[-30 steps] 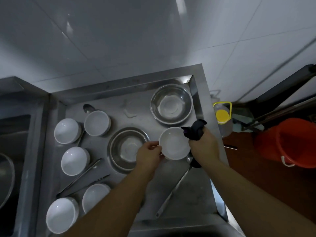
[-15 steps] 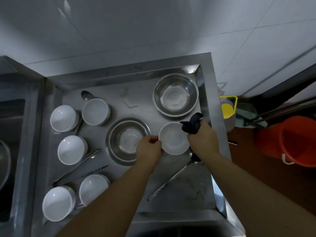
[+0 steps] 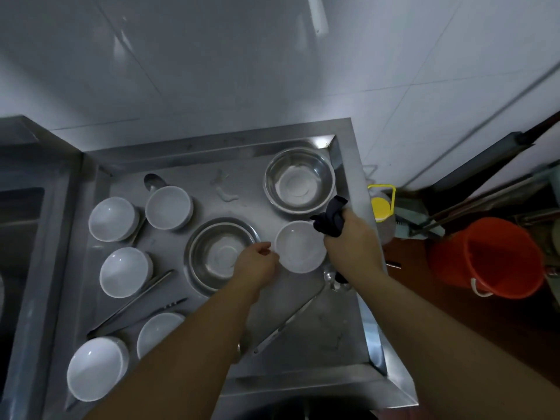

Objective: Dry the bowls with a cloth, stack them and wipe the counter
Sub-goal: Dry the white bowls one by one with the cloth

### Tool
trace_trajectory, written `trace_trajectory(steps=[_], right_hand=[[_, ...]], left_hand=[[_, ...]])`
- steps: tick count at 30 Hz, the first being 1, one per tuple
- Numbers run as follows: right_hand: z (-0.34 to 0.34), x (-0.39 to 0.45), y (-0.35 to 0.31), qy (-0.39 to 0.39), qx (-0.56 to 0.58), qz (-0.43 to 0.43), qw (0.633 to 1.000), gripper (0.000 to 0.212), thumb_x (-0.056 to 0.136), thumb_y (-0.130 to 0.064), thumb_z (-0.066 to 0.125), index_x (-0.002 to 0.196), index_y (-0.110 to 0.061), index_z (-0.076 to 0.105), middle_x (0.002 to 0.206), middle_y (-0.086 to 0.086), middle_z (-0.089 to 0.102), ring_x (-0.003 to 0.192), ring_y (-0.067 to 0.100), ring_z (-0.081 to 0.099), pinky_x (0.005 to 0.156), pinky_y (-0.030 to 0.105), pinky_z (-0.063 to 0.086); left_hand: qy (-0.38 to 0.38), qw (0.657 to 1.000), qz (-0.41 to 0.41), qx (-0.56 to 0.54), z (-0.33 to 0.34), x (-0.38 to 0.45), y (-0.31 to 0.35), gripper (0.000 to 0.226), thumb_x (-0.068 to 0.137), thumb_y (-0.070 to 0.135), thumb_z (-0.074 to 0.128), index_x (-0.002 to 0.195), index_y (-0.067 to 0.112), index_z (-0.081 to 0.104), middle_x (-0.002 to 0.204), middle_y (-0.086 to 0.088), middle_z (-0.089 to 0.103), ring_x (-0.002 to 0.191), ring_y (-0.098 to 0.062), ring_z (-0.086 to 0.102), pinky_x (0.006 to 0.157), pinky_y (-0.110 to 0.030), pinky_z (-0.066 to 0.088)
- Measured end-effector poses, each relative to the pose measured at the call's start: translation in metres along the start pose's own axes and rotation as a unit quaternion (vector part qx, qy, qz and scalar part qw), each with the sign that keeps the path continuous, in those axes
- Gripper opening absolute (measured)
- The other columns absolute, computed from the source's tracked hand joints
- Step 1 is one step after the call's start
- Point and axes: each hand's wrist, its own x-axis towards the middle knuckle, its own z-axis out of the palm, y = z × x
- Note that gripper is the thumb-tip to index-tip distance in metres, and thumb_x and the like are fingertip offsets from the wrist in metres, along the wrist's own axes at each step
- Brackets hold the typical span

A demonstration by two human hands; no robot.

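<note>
Left hand (image 3: 257, 265) pinching the white bowl (image 3: 300, 247) rim, right hand (image 3: 353, 241) (fist upright) clenched around the dark cloth (image 3: 330, 218).

I can read no text, label, brand or number anywhere in my view; nothing on the bowls, the table or the things beside it carries legible writing.
</note>
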Motion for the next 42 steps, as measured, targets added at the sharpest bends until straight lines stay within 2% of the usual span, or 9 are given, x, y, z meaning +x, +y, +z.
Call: trace_trajectory(steps=[6, 9, 15, 18, 24, 29, 35, 39, 42], right_hand=[[0.004, -0.034, -0.036, -0.024, -0.031, -0.017, 0.999, 0.023, 0.081, -0.009, 0.067, 0.101, -0.014, 0.058, 0.094, 0.015, 0.064, 0.083, 0.036, 0.059, 0.068, 0.042, 0.049], [0.024, -0.058, -0.053, -0.047, -0.045, -0.038, 0.997, 0.025, 0.082, -0.010, 0.067, 0.104, -0.018, 0.059, 0.094, 0.007, 0.063, 0.078, 0.027, 0.056, 0.061, 0.033, 0.039], [0.078, -0.111, -0.082, -0.101, -0.071, -0.034, 0.992, 0.008, 0.089, -0.020, 0.063, 0.094, -0.022, 0.056, 0.083, -0.001, 0.064, 0.073, 0.019, 0.061, 0.062, 0.035, 0.049], [0.108, -0.140, -0.098, -0.116, -0.075, -0.031, 0.990, 0.018, 0.088, -0.024, 0.064, 0.082, -0.031, 0.049, 0.077, -0.001, 0.063, 0.067, 0.014, 0.059, 0.054, 0.030, 0.040], [0.171, -0.192, -0.114, -0.133, -0.093, -0.004, 0.987, 0.020, 0.088, -0.029, 0.071, 0.097, -0.020, 0.056, 0.085, 0.003, 0.064, 0.072, 0.017, 0.058, 0.058, 0.031, 0.041], [0.205, -0.221, -0.120, -0.132, -0.058, 0.032, 0.989, 0.027, 0.090, -0.040, 0.074, 0.097, -0.018, 0.059, 0.086, -0.001, 0.065, 0.078, 0.018, 0.060, 0.063, 0.035, 0.044], [0.223, -0.234, -0.118, -0.132, 0.001, 0.091, 0.987, 0.031, 0.091, -0.045, 0.073, 0.106, -0.022, 0.059, 0.089, -0.003, 0.065, 0.082, 0.017, 0.063, 0.066, 0.035, 0.045], [0.227, -0.236, -0.111, -0.143, 0.067, 0.145, 0.977, 0.024, 0.094, -0.042, 0.066, 0.107, -0.024, 0.059, 0.095, 0.004, 0.068, 0.082, 0.020, 0.066, 0.064, 0.034, 0.049], [0.228, -0.237, -0.104, -0.151, 0.099, 0.172, 0.968, 0.020, 0.093, -0.042, 0.058, 0.105, -0.025, 0.058, 0.102, 0.008, 0.067, 0.089, 0.025, 0.067, 0.077, 0.041, 0.056]], left_hand=[[-0.020, 0.995, 0.069, 0.070, -0.051, -0.047, -0.003, 0.045, 0.094, 0.018, 0.072, 0.138, 0.017, 0.065, 0.121, -0.006, 0.072, 0.107, -0.029, 0.072, 0.098, -0.049, 0.061], [-0.018, 0.984, 0.104, 0.146, -0.088, -0.067, -0.015, 0.044, 0.096, 0.025, 0.069, 0.139, 0.020, 0.064, 0.127, -0.003, 0.071, 0.112, -0.026, 0.071, 0.100, -0.041, 0.058], [-0.007, 0.964, 0.106, 0.244, -0.179, -0.078, -0.075, 0.039, 0.096, 0.024, 0.066, 0.135, 0.025, 0.065, 0.124, 0.003, 0.069, 0.099, -0.014, 0.064, 0.082, -0.025, 0.051], [0.000, 0.955, 0.087, 0.284, -0.224, -0.074, -0.108, 0.042, 0.096, 0.022, 0.063, 0.138, 0.024, 0.064, 0.122, 0.003, 0.068, 0.106, -0.017, 0.063, 0.091, -0.029, 0.050], [0.010, 0.945, 0.069, 0.319, -0.284, -0.058, -0.154, 0.046, 0.090, 0.022, 0.064, 0.136, 0.022, 0.063, 0.125, -0.003, 0.071, 0.105, -0.024, 0.066, 0.089, -0.034, 0.054], [0.001, 0.926, 0.095, 0.364, -0.294, -0.044, -0.165, 0.036, 0.092, 0.017, 0.061, 0.128, 0.014, 0.065, 0.122, -0.010, 0.071, 0.102, -0.028, 0.066, 0.076, -0.032, 0.046], [-0.025, 0.912, 0.058, 0.405, -0.276, -0.026, -0.169, 0.033, 0.097, 0.011, 0.056, 0.129, 0.008, 0.064, 0.126, -0.016, 0.070, 0.111, -0.034, 0.067, 0.093, -0.043, 0.056], [-0.010, 0.908, 0.034, 0.417, -0.262, -0.016, -0.170, 0.036, 0.099, 0.009, 0.057, 0.135, 0.006, 0.056, 0.131, -0.017, 0.067, 0.118, -0.036, 0.065, 0.095, -0.045, 0.054], [0.011, 0.903, 0.019, 0.429, -0.255, -0.014, -0.172, 0.041, 0.098, 0.008, 0.059, 0.138, 0.004, 0.050, 0.133, -0.019, 0.065, 0.120, -0.037, 0.065, 0.095, -0.047, 0.053]])
